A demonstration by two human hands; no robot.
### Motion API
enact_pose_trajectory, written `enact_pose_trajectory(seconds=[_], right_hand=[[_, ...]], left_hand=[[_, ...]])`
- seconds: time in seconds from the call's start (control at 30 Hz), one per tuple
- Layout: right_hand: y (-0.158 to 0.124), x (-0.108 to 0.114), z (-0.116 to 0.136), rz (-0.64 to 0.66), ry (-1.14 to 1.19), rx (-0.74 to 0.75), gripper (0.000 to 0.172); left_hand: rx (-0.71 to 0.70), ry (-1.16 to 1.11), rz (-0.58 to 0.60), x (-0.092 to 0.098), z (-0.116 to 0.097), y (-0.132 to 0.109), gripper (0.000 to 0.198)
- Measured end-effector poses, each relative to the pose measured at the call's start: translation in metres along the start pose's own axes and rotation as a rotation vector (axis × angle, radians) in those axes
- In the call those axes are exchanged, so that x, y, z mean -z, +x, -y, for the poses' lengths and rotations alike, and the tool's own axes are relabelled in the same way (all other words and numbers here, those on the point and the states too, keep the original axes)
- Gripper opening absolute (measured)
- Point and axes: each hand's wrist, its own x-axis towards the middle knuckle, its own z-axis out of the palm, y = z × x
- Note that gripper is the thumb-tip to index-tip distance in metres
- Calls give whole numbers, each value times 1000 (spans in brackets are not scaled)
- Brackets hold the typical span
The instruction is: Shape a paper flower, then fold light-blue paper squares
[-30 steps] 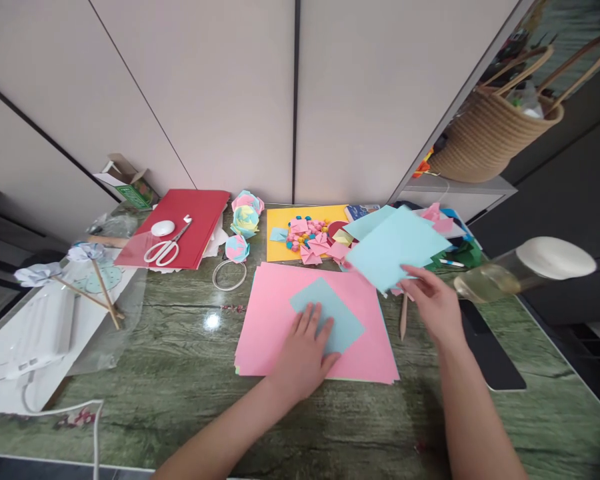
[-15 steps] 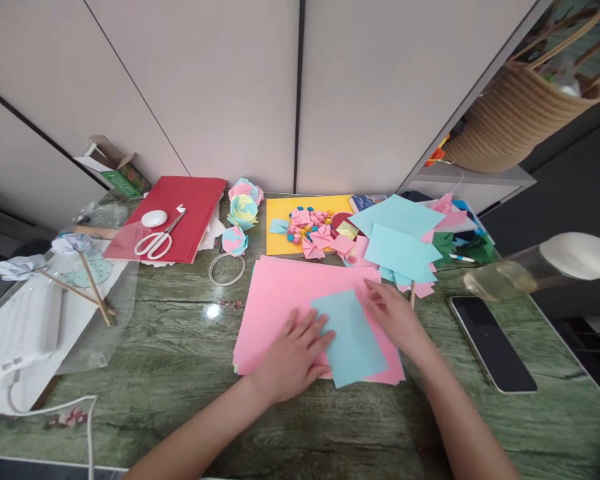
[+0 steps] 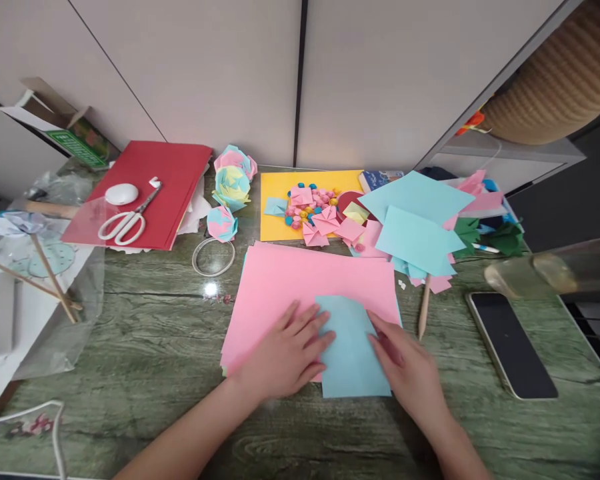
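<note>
A light-blue sheet of paper (image 3: 351, 357) lies on a stack of larger pink paper (image 3: 280, 280). My left hand (image 3: 290, 350) rests flat on the pink stack, fingers spread, with its fingertips on the blue sheet's left edge. At the blue sheet's right edge is my right hand (image 3: 407, 363), its thumb and forefinger closed on that edge and the other fingers curled. The lower edge of the blue sheet hangs past the stack, towards me.
Behind the stack, a yellow sheet (image 3: 275, 230) bears folded pink pieces. Paper flowers (image 3: 232, 187), a metal ring (image 3: 213, 257), and scissors (image 3: 125, 227) on a red folder (image 3: 180, 167) are to the left. Blue paper (image 3: 417, 237), a pencil (image 3: 424, 310), a phone (image 3: 513, 347) and a bottle (image 3: 545, 270) are to the right.
My right hand has come down the blue sheet's right side and taken hold of its edge. The sheet has turned straighter. My left hand remains on it, and the camera view has shifted.
</note>
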Motion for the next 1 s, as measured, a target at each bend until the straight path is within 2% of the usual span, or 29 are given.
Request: enact_pose_trajectory(seconds=[0.13, 0.27, 0.43, 0.6, 0.73, 0.87, 1.0], right_hand=[[-8, -2, 2, 67, -115, 256, 48], [-11, -4, -7, 193, -278, 364, 53], [-10, -3, -15, 297, -357, 429, 55], [-5, -2, -11, 325, -346, 471, 51], [-4, -1, -8, 338, -300, 469, 47], [-4, 0, -7, 370, -285, 478, 51], [-3, 1, -6, 395, -260, 504, 59]], left_hand=[[93, -12, -6, -2, -1, 1, 50], [155, -17, -11, -1, -1, 1, 50], [211, -30, -44, -4, 0, 0, 51], [221, -57, -97, -6, -1, -1, 44], [129, -34, -56, -6, -1, 2, 49], [151, 13, -24, -8, 0, 6, 57], [174, 29, -25, -10, -1, 6, 56]])
